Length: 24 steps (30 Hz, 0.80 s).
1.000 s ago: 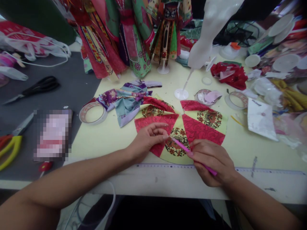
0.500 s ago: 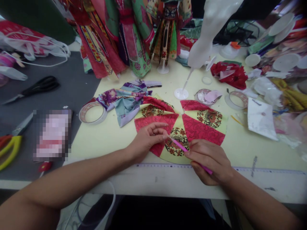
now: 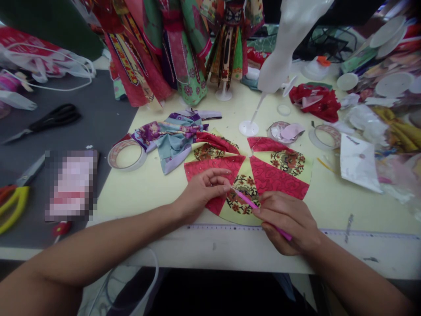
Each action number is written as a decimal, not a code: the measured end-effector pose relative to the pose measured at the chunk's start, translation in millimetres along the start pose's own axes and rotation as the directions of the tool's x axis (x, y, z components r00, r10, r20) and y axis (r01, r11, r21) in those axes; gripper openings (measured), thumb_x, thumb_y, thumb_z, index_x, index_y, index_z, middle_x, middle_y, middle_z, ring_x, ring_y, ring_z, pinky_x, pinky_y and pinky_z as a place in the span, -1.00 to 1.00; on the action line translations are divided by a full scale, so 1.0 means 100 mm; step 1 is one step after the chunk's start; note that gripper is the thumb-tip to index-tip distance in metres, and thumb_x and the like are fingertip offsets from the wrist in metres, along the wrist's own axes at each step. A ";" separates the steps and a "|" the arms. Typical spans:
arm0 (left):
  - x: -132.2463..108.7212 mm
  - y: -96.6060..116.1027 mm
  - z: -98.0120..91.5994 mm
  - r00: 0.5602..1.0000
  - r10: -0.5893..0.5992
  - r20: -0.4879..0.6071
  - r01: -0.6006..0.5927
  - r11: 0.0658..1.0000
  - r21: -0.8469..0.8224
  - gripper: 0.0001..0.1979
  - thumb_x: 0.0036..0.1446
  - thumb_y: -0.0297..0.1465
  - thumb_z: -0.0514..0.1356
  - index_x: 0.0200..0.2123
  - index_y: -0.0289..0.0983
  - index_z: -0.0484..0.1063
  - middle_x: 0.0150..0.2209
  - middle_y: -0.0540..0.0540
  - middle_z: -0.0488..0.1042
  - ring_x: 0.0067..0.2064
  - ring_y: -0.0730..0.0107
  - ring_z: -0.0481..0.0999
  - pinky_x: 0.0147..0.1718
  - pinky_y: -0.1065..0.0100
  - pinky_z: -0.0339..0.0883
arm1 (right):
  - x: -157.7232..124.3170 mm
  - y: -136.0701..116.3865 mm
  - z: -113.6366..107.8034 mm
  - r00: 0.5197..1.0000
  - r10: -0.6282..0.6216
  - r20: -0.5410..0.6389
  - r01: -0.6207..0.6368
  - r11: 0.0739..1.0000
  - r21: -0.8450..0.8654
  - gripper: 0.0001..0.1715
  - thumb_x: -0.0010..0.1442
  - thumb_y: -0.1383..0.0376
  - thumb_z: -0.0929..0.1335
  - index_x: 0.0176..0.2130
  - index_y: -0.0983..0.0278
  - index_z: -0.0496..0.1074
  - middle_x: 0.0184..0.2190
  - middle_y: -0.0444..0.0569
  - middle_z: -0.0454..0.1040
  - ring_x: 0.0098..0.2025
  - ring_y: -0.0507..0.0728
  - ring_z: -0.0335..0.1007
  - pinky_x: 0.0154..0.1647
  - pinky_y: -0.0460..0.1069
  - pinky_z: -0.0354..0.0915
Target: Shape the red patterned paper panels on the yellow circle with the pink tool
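Observation:
A round piece of cloth [image 3: 278, 179], pieced from red and yellow flower-patterned wedges, lies flat in front of me. My right hand [image 3: 289, 221] grips a slim pink pen-shaped tool [image 3: 246, 199], its thin tip slanting up to the left. That tip meets the fingertips of my left hand [image 3: 205, 191], where thumb and forefinger are pinched together over the cloth. Whatever sits in that pinch is too small to make out. Behind the left side of the round cloth is a crumpled purple and blue garment [image 3: 176, 138].
A ruler [image 3: 362, 235] runs along the table's front edge. Tape rolls [image 3: 126, 156], black scissors [image 3: 55, 120], yellow-handled scissors [image 3: 15, 208] and a blurred-out phone [image 3: 72, 186] lie at left. Dressed figures [image 3: 184, 57] and a white mannequin [image 3: 279, 52] stand behind; bags and fabric crowd the right.

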State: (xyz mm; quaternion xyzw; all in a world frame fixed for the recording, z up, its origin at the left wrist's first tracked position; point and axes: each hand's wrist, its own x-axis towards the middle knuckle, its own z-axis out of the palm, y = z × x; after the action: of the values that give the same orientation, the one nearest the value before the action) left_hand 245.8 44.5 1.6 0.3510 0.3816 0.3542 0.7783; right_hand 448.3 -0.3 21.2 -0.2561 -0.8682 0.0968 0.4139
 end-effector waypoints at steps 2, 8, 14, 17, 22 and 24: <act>0.00 0.00 0.00 1.000 -0.002 0.001 0.002 1.000 0.001 -0.66 -0.07 -0.52 0.28 -0.16 -0.31 0.37 -0.42 0.02 0.43 -0.45 0.61 0.40 -0.39 0.52 0.26 | 0.01 -0.01 -0.01 1.000 -0.002 0.003 0.002 1.000 -0.002 -0.72 0.05 0.48 0.25 -0.17 0.42 0.34 -0.44 0.02 0.37 -0.39 0.04 0.31 -0.33 0.06 0.40; 0.00 0.02 0.01 1.000 -0.011 -0.001 0.011 1.000 0.019 -0.66 -0.07 -0.51 0.27 -0.16 -0.32 0.37 -0.43 0.02 0.43 -0.46 0.61 0.39 -0.39 0.52 0.25 | 0.01 -0.01 -0.01 1.000 -0.008 -0.001 0.008 1.000 -0.019 -0.72 0.05 0.47 0.26 -0.18 0.42 0.34 -0.45 0.01 0.37 -0.39 0.05 0.31 -0.35 0.06 0.40; 0.00 0.02 0.01 1.000 -0.015 0.001 0.015 1.000 0.022 -0.66 -0.06 -0.53 0.26 -0.15 -0.32 0.36 -0.43 0.02 0.43 -0.47 0.62 0.39 -0.39 0.52 0.24 | -0.01 0.01 0.00 1.000 -0.027 0.016 0.028 0.999 -0.034 -0.73 0.03 0.48 0.27 -0.19 0.44 0.34 -0.45 0.02 0.38 -0.41 0.05 0.30 -0.34 0.06 0.40; 0.00 0.02 0.01 1.000 -0.016 0.003 0.016 1.000 0.016 -0.67 -0.06 -0.52 0.27 -0.16 -0.32 0.36 -0.43 0.02 0.43 -0.47 0.62 0.39 -0.39 0.52 0.25 | 0.00 0.02 0.01 0.999 -0.035 0.035 0.037 0.998 -0.059 -0.75 0.04 0.47 0.27 -0.20 0.42 0.34 -0.45 0.01 0.37 -0.41 0.04 0.30 -0.33 0.05 0.40; 0.00 0.02 0.00 1.000 -0.018 0.003 0.018 1.000 0.023 -0.65 -0.08 -0.50 0.28 -0.15 -0.32 0.36 -0.43 0.01 0.44 -0.46 0.61 0.39 -0.40 0.51 0.25 | 0.00 0.02 0.01 0.998 -0.036 0.042 0.038 0.998 -0.055 -0.76 0.05 0.46 0.26 -0.21 0.42 0.34 -0.46 0.00 0.37 -0.41 0.03 0.30 -0.33 0.05 0.40; 0.00 0.02 0.00 1.000 -0.018 0.003 0.018 1.000 0.026 -0.65 -0.08 -0.50 0.28 -0.16 -0.32 0.36 -0.42 0.01 0.44 -0.46 0.61 0.39 -0.40 0.51 0.25 | -0.01 0.02 0.01 0.998 -0.037 0.043 0.039 0.998 -0.054 -0.76 0.05 0.45 0.26 -0.21 0.42 0.35 -0.46 -0.01 0.36 -0.41 0.03 0.30 -0.34 0.04 0.40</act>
State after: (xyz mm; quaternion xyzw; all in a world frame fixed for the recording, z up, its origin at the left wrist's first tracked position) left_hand 245.5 45.2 3.1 0.3582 0.3879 0.3416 0.7775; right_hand 448.5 0.9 19.3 -0.2488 -0.8837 0.0704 0.3902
